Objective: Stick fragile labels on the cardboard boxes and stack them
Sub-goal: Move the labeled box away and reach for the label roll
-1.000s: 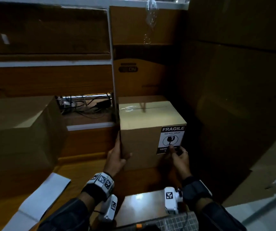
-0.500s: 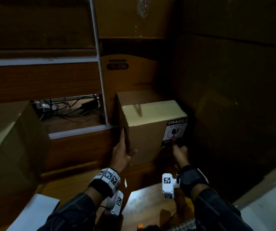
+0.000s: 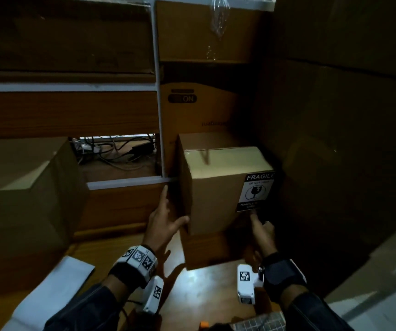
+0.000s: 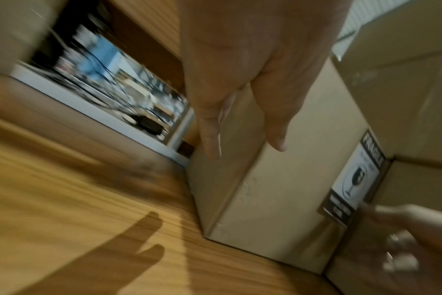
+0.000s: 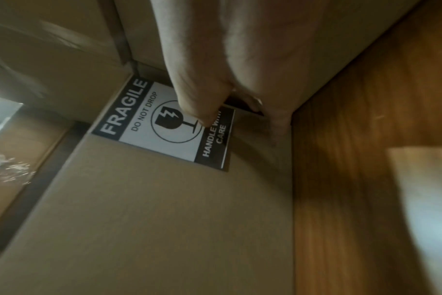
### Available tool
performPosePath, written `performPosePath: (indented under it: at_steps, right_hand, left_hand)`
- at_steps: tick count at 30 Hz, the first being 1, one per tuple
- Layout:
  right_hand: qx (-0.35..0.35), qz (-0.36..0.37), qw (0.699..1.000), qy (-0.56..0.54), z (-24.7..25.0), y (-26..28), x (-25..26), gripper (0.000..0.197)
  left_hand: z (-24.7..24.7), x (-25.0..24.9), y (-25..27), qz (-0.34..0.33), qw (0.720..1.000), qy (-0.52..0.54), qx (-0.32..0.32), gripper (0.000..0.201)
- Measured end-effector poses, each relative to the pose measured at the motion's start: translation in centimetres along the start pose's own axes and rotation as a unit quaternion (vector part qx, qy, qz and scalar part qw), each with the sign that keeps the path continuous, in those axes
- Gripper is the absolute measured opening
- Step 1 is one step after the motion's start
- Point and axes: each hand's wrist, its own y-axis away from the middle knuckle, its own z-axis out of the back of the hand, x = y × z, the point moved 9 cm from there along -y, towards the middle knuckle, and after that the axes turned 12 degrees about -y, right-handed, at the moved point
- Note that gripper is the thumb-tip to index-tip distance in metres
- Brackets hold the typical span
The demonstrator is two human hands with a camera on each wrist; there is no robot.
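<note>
On the wooden worktop (image 3: 206,304) in front of me stands the cardboard box (image 3: 218,194), pushed to the far right so that its right side sits close against a tall wall of bigger cartons (image 3: 340,139). Its near face carries the fragile label (image 3: 255,193) in the upper right corner, black and white, with a cracked glass in a circle and the words FRAGILE, DO NOT DROP and HANDLE WITH CARE readable from my right wrist (image 5: 164,123).

My left hand (image 3: 162,223) is at the box's left near edge, fingers straight and spread, the forefinger pointing up along the left side and the thumb reaching toward the near face; whether the palm actually touches the cardboard I cannot tell. It holds nothing. My right hand (image 3: 261,231) is low at the label's bottom edge: the forefinger is stretched out with its tip on the black lower band of the label, while the other fingers are curled back into the palm, a ring showing on one of them.

Behind the box stands a darker carton (image 3: 192,111) with ON printed on it. Further left, a white-edged shelf (image 3: 125,181) has a tangle of cables (image 3: 115,151) lying in it, and another plain box (image 3: 22,187) stands at the far left. A white sheet (image 3: 56,287) lies on the worktop near my left forearm
</note>
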Motion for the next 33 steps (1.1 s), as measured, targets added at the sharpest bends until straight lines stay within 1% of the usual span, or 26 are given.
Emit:
performPosePath:
  at_steps: [1,2,4,5,7,10,14,16,17,18,20,22,23,28,32,33]
  right_hand:
    - [0.014,-0.002,1.0,0.006,0.0,0.5,-0.8,0.062]
    - [0.033,-0.006,0.999,0.01,-0.1,1.3,-1.6,0.057]
    - [0.089,-0.016,0.996,-0.006,-0.6,3.4,-3.2,0.031]
    - [0.123,-0.023,0.992,-0.011,-1.0,4.7,-4.1,0.022]
    - [0.185,-0.037,0.982,-0.001,-1.7,6.7,-6.5,0.022]
    - [0.275,-0.03,0.961,0.024,-3.4,9.6,-9.3,0.028]
    - [0.371,-0.029,0.927,0.039,-6.5,14.7,-10.8,0.025]
    - [0.41,-0.038,0.911,0.036,-8.6,17.3,-11.2,0.025]
    - [0.425,-0.03,0.904,0.043,-9.7,18.7,-11.0,0.023]
    - [0.439,-0.009,0.897,0.056,-10.8,20.1,-10.5,0.022]
    - [0.462,0.058,0.881,0.083,-13.5,22.6,-9.5,0.018]
    - [0.479,0.125,0.863,0.099,-16.6,25.3,-7.8,0.012]
    - [0.485,0.156,0.855,0.099,-18.5,26.5,-7.0,0.013]
    - [0.504,0.268,0.811,0.125,-29.1,32.6,-2.5,0.037]
    - [0.48,0.353,0.79,0.146,-38.3,35.4,0.6,0.052]
    - [0.473,0.36,0.79,0.148,-40.3,35.9,1.2,0.056]
  left_hand:
    - [0.9,0.5,1.1,0.006,1.0,-0.007,-0.011,0.114]
    - [1.8,1.0,2.3,0.013,1.0,-0.014,-0.022,0.112]
    - [3.7,2.3,4.9,0.029,0.998,-0.029,-0.048,0.106]
    - [4.7,3.0,6.5,0.036,0.997,-0.034,-0.061,0.102]
    - [6.6,4.5,9.8,0.047,0.995,-0.043,-0.082,0.096]
    - [9.5,6.8,15.1,0.085,0.988,-0.056,-0.118,0.089]
    - [13.8,9.2,21.5,0.128,0.977,-0.068,-0.158,0.082]
    - [16.5,10.4,24.0,0.149,0.968,-0.084,-0.181,0.081]
    - [18.0,10.9,24.9,0.155,0.964,-0.095,-0.194,0.081]
    - [19.5,11.3,25.6,0.157,0.96,-0.105,-0.207,0.08]
    - [22.6,12.2,26.5,0.164,0.952,-0.115,-0.231,0.08]
    - [25.7,13.4,26.7,0.17,0.946,-0.109,-0.255,0.08]
    - [27.3,14.1,26.5,0.174,0.942,-0.105,-0.266,0.079]
    - [34.4,17.8,23.5,0.172,0.934,-0.098,-0.298,0.079]
    - [38.7,20.7,19.8,0.149,0.941,-0.067,-0.296,0.08]
    - [39.4,21.3,18.9,0.144,0.945,-0.055,-0.289,0.081]
